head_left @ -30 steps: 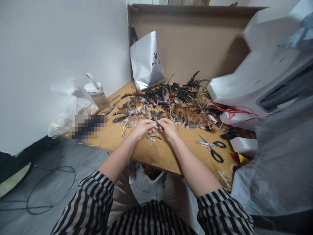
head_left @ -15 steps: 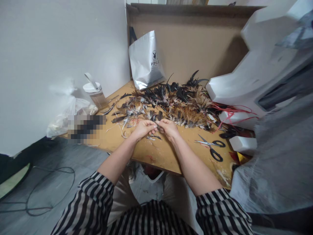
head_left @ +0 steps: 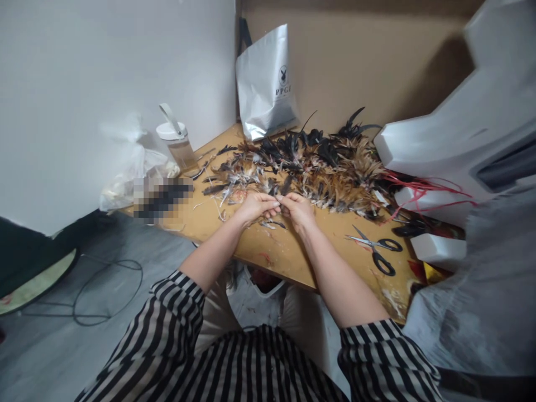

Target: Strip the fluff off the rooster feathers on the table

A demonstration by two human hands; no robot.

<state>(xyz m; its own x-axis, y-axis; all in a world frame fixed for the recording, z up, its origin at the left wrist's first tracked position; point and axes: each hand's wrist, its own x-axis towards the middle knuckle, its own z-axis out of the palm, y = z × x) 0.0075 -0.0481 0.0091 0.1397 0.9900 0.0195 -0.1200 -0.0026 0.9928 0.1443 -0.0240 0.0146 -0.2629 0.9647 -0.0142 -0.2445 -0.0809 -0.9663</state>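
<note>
My left hand (head_left: 258, 207) and my right hand (head_left: 296, 209) meet at their fingertips over the near part of the tabletop. Both are closed in a pinch on a small dark feather (head_left: 287, 184), whose lower end is covered by the fingers. Just beyond them spreads a wide heap of feathers (head_left: 330, 184), brown in front and black behind. A few loose feather bits (head_left: 273, 224) lie below my hands. To the right of my right hand rest scissors (head_left: 377, 245) with black handles, their blades apart.
A silver bag (head_left: 268, 84) stands behind the feathers. On the left are a lidded bottle (head_left: 180, 148) and a white plastic bag (head_left: 140, 167). Red strings (head_left: 422, 190) hang by a white machine-like body (head_left: 435, 134) at right. A bin (head_left: 266, 287) sits under the table edge (head_left: 276, 273).
The view has shifted, so the table things appear farther right and slightly higher. My hands stay pinched together over the same spot, with only small finger movement.
</note>
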